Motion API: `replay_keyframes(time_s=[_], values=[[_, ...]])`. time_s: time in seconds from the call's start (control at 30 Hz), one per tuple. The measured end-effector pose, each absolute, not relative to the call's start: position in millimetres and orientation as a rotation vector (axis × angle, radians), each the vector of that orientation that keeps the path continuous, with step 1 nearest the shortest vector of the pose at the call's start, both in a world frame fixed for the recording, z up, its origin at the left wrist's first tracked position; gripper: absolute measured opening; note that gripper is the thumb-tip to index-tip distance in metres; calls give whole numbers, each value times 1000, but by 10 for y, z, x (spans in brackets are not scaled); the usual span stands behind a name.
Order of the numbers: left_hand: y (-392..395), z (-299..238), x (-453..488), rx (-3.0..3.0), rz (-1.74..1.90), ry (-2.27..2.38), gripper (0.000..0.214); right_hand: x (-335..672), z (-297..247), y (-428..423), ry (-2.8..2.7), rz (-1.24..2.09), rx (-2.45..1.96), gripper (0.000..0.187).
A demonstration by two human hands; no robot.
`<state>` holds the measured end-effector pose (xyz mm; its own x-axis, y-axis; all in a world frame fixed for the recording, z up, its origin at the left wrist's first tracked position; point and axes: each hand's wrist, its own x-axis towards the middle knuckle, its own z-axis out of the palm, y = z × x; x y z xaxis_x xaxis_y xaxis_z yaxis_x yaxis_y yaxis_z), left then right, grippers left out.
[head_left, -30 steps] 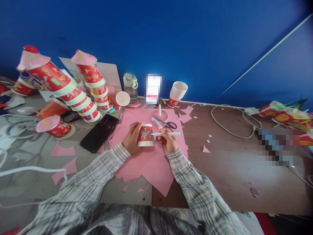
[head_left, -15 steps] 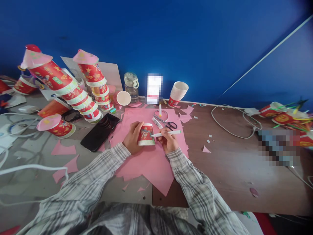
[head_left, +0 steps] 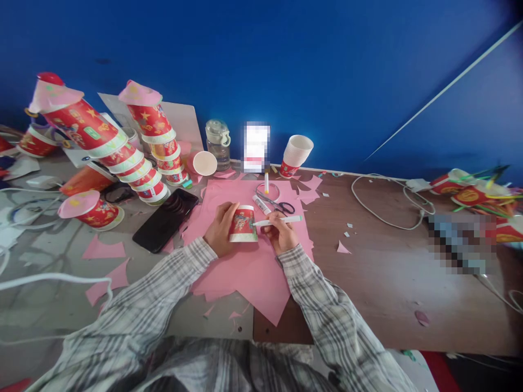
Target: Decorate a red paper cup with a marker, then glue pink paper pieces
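A red printed paper cup (head_left: 243, 224) stands upside down on a sheet of pink paper (head_left: 249, 272). My left hand (head_left: 219, 228) is wrapped round the cup's left side. My right hand (head_left: 281, 233) pinches a white marker (head_left: 278, 221) with a green end, and the marker's tip touches the cup's right side. Both forearms are in plaid sleeves.
Scissors (head_left: 281, 205), a glue stick (head_left: 260, 204) and a tape ring (head_left: 268, 191) lie just beyond the cup. A black phone (head_left: 165, 220) lies left. Stacks of decorated red cups (head_left: 141, 174) stand far left, white cups (head_left: 297, 152) and a jar (head_left: 217, 142) at the back. Cables (head_left: 384, 207) run right.
Both hands stay on the cup and marker. The view has shifted only slightly; nothing else has moved.
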<state>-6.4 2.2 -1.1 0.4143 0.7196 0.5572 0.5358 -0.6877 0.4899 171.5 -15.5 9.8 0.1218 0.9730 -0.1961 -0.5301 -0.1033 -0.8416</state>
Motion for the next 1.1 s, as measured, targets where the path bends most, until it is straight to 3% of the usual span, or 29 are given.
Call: replay_keyframes(time_s=[1.1], values=[[30,1,-46,2452,1141,1107,74,1733,85,-154,-661,1415,-1044,21]])
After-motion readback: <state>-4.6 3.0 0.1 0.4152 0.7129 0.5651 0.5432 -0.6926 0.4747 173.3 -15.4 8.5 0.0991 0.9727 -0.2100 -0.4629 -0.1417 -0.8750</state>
